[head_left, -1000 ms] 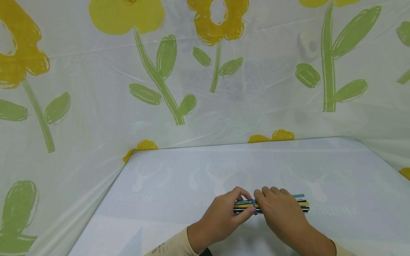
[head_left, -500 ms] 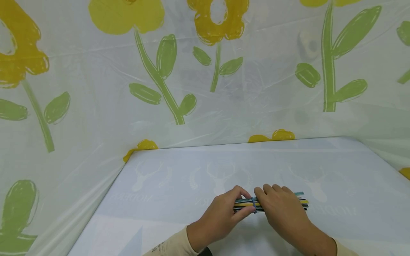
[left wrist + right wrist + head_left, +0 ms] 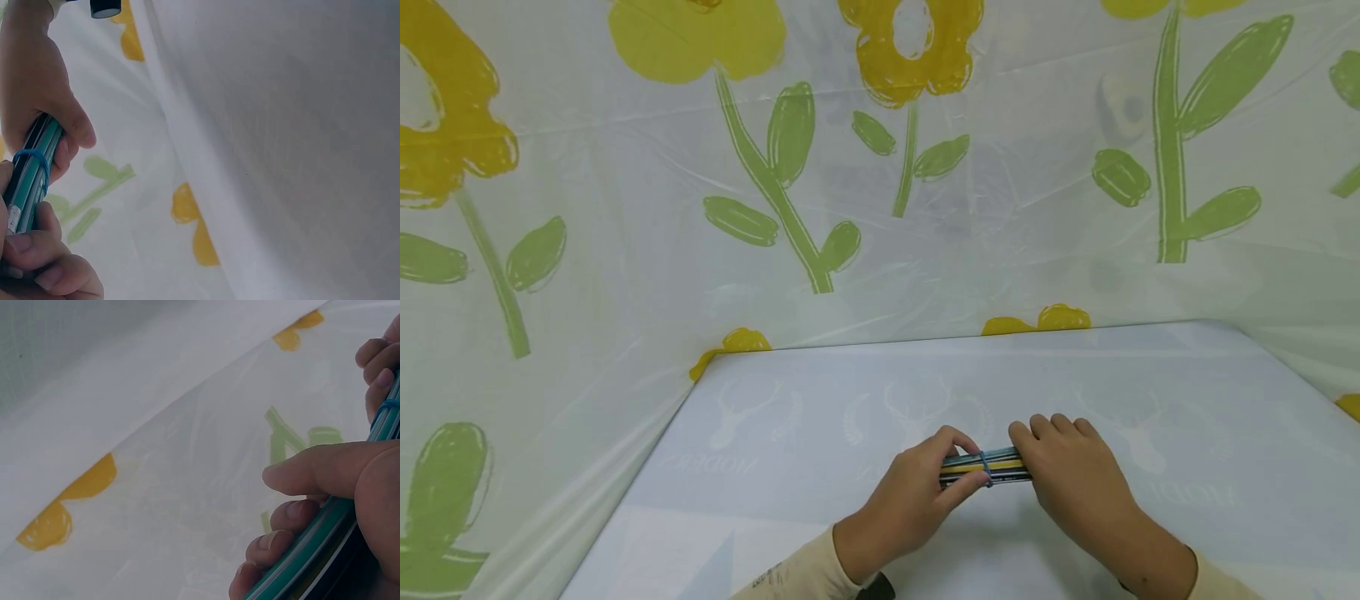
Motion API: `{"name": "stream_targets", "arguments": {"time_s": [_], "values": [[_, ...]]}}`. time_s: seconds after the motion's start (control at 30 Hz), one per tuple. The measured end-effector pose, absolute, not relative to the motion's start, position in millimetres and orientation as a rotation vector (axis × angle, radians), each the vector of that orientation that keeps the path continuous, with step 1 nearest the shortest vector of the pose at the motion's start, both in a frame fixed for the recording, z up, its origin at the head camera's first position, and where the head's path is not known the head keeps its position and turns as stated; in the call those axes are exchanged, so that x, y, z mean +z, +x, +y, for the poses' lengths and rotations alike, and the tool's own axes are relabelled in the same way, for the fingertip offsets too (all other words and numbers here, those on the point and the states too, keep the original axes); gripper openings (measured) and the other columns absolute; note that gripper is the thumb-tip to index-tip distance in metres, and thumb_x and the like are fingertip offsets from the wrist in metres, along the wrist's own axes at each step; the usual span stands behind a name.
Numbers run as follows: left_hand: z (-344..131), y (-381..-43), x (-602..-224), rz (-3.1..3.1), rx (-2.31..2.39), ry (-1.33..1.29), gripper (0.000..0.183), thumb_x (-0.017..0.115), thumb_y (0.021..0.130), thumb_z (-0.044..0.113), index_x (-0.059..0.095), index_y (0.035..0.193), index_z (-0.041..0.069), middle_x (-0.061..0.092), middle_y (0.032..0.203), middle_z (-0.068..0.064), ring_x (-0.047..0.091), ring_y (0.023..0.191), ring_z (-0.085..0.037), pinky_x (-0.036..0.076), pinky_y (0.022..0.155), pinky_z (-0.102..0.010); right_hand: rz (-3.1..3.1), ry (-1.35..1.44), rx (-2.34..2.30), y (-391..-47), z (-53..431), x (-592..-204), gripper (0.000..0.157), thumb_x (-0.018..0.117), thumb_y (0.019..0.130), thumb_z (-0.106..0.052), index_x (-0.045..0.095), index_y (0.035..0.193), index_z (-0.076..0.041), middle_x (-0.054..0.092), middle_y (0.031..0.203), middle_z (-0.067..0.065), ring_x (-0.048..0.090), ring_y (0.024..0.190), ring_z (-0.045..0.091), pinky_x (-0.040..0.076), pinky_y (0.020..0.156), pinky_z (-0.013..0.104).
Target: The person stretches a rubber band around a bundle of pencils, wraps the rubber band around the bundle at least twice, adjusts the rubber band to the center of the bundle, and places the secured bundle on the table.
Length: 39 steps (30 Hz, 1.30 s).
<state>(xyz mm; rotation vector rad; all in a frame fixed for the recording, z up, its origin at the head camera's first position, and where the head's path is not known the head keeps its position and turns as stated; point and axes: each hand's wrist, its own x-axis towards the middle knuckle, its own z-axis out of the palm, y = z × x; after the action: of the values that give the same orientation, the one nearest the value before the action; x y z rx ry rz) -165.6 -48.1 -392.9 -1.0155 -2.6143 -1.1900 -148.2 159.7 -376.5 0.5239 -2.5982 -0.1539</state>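
Observation:
A bundle of thin pencils (image 3: pixel 1009 468), teal, yellow and black, lies crosswise between my two hands in the head view. A blue rubber band (image 3: pixel 37 154) loops around it near the middle. My left hand (image 3: pixel 906 496) grips the left part, thumb and index fingertip right at the band. My right hand (image 3: pixel 1075 475) is wrapped over the right part, its knuckles up, and hides that end. In the right wrist view, the right thumb (image 3: pixel 312 472) crosses the pencils (image 3: pixel 319 540) while the other fingers curl beneath them.
Below the hands spreads a table with a pale cloth (image 3: pixel 820 433) printed with faint deer heads. Behind and to the left hangs a white flower-patterned sheet (image 3: pixel 647 167). A small black device (image 3: pixel 877 587) sits at the left wrist.
Both hands and the bundle have risen a little in the head view. The right hand has shifted right along the pencils, covering their right end, which showed before.

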Motion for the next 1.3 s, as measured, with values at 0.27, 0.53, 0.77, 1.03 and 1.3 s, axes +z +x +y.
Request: {"name": "stream_targets", "arguments": {"time_s": [0.27, 0.53, 0.77, 1.03, 1.3], "values": [[-47.5, -166.3, -394.4, -2.592, -1.196, -1.018, 0.026, 0.066, 0.097, 0.035, 0.056, 0.114, 0.019, 0.064, 0.092, 0.007, 0.054, 0.07, 0.004, 0.047, 0.06, -0.011, -2.676, 0.497, -0.18, -150.3, 158.3, -377.4, 0.042, 0.092, 0.065, -0.008, 0.06, 0.093, -0.011, 0.059, 0.075, 0.004, 0.053, 0.068, 0.019, 0.046, 0.064, 0.034], [-47.9, -169.4, -396.7, -2.436, -0.986, -1.088, 0.031, 0.076, 0.086, 0.025, 0.06, 0.112, 0.017, 0.069, 0.096, 0.009, 0.053, 0.07, 0.006, 0.043, 0.065, -0.007, -2.635, 0.517, -0.173, -150.7, 160.2, -381.8, 0.042, 0.091, 0.065, -0.006, 0.056, 0.087, -0.011, 0.053, 0.07, 0.003, 0.049, 0.063, 0.017, 0.039, 0.06, 0.033], [-47.8, -170.6, -396.5, -2.39, -0.915, -1.072, 0.032, 0.081, 0.083, 0.029, 0.064, 0.108, 0.018, 0.072, 0.097, 0.012, 0.058, 0.079, 0.007, 0.041, 0.072, -0.011, -2.609, 0.534, -0.169, -149.0, 160.0, -383.1, 0.043, 0.091, 0.064, -0.006, 0.054, 0.087, -0.01, 0.051, 0.069, 0.002, 0.048, 0.062, 0.017, 0.036, 0.058, 0.032], [-47.7, -169.9, -395.1, -2.38, -0.946, -1.073, 0.032, 0.083, 0.081, 0.028, 0.067, 0.107, 0.017, 0.074, 0.096, 0.011, 0.06, 0.08, 0.008, 0.041, 0.073, -0.012, -2.65, 0.531, -0.185, -146.7, 157.4, -382.7, 0.045, 0.092, 0.064, -0.007, 0.056, 0.09, -0.01, 0.054, 0.072, 0.003, 0.051, 0.065, 0.018, 0.04, 0.061, 0.033], [-47.7, -169.8, -395.4, -2.377, -0.956, -1.076, 0.033, 0.084, 0.081, 0.028, 0.068, 0.107, 0.017, 0.075, 0.097, 0.011, 0.061, 0.08, 0.008, 0.042, 0.074, -0.012, -2.655, 0.535, -0.177, -145.8, 156.9, -382.9, 0.047, 0.092, 0.062, -0.006, 0.056, 0.091, -0.01, 0.054, 0.072, 0.003, 0.051, 0.065, 0.018, 0.041, 0.061, 0.034]]}}
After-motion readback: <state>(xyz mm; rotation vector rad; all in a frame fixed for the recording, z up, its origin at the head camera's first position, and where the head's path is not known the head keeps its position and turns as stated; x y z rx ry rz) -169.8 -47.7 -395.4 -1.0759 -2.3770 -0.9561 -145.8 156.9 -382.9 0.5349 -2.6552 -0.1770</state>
